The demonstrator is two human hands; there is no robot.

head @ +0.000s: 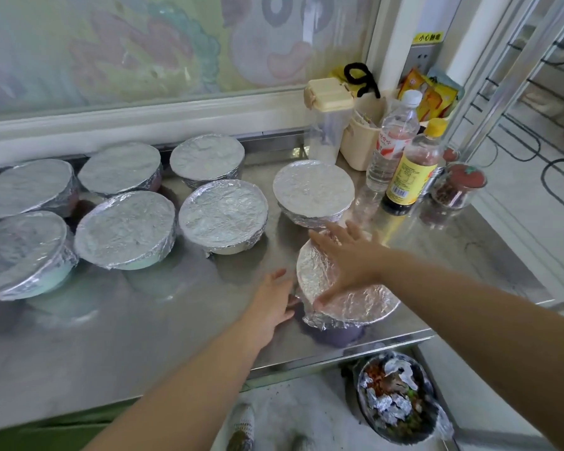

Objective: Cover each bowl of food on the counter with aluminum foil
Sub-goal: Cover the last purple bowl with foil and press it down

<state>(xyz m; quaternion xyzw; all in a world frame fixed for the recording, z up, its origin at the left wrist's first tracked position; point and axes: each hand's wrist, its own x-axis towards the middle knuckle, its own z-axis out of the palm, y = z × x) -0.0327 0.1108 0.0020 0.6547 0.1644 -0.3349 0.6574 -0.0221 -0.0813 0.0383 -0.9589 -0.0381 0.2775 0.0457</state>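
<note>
Foil-covered bowls [126, 229] crowd the left of the tabletop [144, 336], the outermost cut off by the frame. The left hand [271, 301], open, touches the side of the purple bowl [336, 335], its fingertips partly hidden. The right hand [349, 255] lies flat, fingers spread, on the foil [365, 301].

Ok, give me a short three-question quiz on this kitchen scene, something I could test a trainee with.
1. How many foil-covered bowls stand on the counter?
2. True or false: the right hand lies flat on top of the nearest bowl.
3. The dark sauce bottle has a cap of which colour? A red, B yellow, C green.

Key: 1. eight; 2. true; 3. B.
</note>
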